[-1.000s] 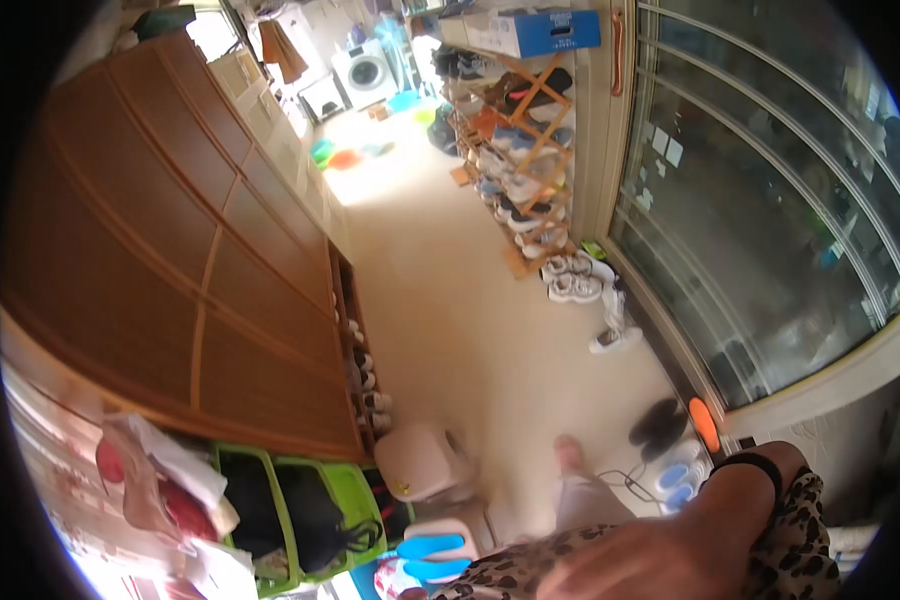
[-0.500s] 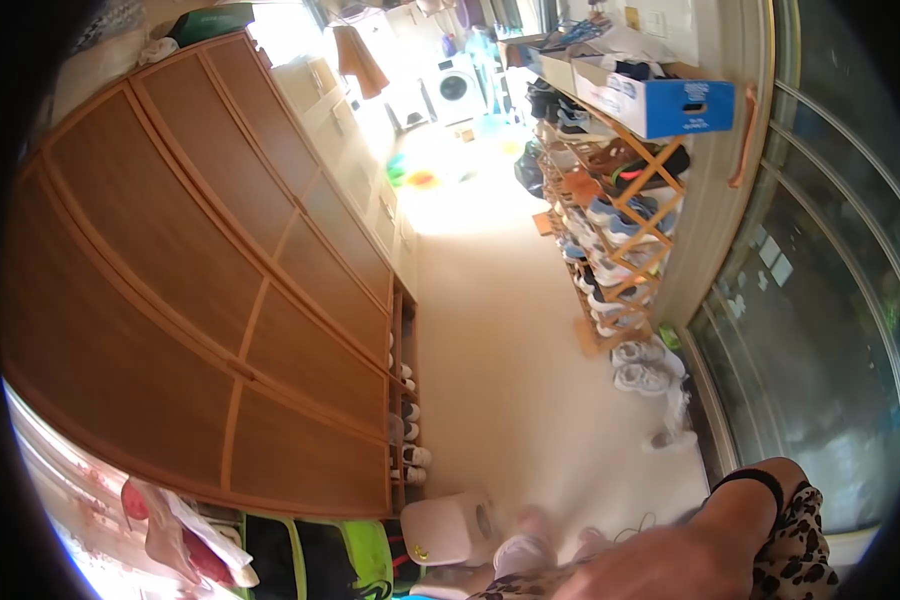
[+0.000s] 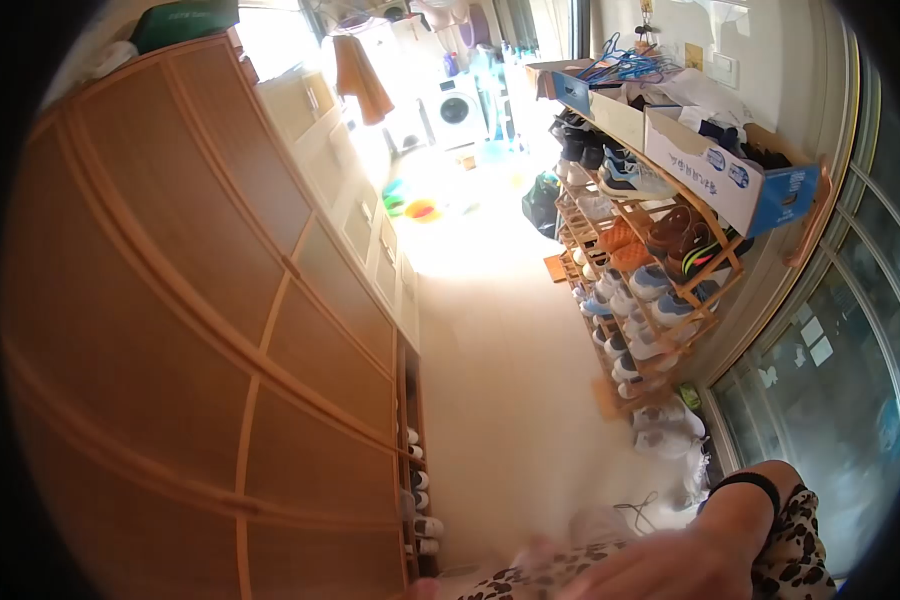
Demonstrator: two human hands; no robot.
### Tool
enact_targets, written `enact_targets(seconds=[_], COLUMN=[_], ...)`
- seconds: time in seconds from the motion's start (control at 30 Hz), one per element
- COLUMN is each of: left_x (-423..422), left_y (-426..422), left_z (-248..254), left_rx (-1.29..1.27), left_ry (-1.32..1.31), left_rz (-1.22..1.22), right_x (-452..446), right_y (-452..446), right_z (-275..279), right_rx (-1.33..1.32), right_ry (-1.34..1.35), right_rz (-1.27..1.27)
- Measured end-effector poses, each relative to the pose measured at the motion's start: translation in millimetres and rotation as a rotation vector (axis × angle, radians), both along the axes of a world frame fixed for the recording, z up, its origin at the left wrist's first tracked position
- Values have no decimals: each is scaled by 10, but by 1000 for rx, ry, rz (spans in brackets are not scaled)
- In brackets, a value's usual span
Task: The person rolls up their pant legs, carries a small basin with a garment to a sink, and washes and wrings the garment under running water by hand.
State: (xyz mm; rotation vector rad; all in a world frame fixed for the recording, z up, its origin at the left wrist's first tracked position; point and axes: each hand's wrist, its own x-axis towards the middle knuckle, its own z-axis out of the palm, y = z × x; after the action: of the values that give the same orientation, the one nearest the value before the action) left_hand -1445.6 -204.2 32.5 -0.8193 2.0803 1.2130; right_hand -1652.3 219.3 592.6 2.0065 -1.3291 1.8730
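My right hand (image 3: 655, 572) hangs at the bottom edge, in front of the leopard-print clothing (image 3: 500, 583). It is smeared by motion and its fingers are cut off, so I cannot make out whether it holds anything. A dark band (image 3: 745, 483) circles the arm above it. My left hand cannot be made out; only a small blurred reddish patch shows at the lower edge. Nearest to the right hand on the floor are a thin dark cord (image 3: 642, 512) and white shoes (image 3: 665, 432).
Brown cabinet doors (image 3: 150, 300) line the left, with shoes (image 3: 425, 527) in a low side shelf. A wooden shoe rack (image 3: 705, 300) on the right carries boxes (image 3: 730, 180). Sliding glass doors (image 3: 820, 400) stand beyond. A pale floor (image 3: 490, 370) leads to a washing machine (image 3: 457, 108).
My view has moved forward and tilted up. The rack and boxes look larger and the floor shoes sit lower. The pink bin and green-edged bag have left the view.
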Motion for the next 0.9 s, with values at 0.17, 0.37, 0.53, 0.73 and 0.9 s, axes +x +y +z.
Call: enact_targets(seconds=[0.17,0.37,0.53,0.73,0.9], left_x=[-1572,-2598,-3537,-4575,-5579], left_y=[3,-59,38,12,-310], left_z=[151,-73,111,146,-39], left_rx=[-38,-105,-71,-43,-30], left_ry=[272,165,-47,-98,-145], left_rz=[109,-20,-1,77,63], right_x=[-904,-2349,-3627,-4913,-6217], right_y=[-130,2,-103,-575,-968], right_z=[-115,-182,-107,-285,-497], right_rx=[-18,-68,-92,-172,139], right_ry=[-22,-22,-43,-60,-60], right_rz=[-13,84,156,198,123])
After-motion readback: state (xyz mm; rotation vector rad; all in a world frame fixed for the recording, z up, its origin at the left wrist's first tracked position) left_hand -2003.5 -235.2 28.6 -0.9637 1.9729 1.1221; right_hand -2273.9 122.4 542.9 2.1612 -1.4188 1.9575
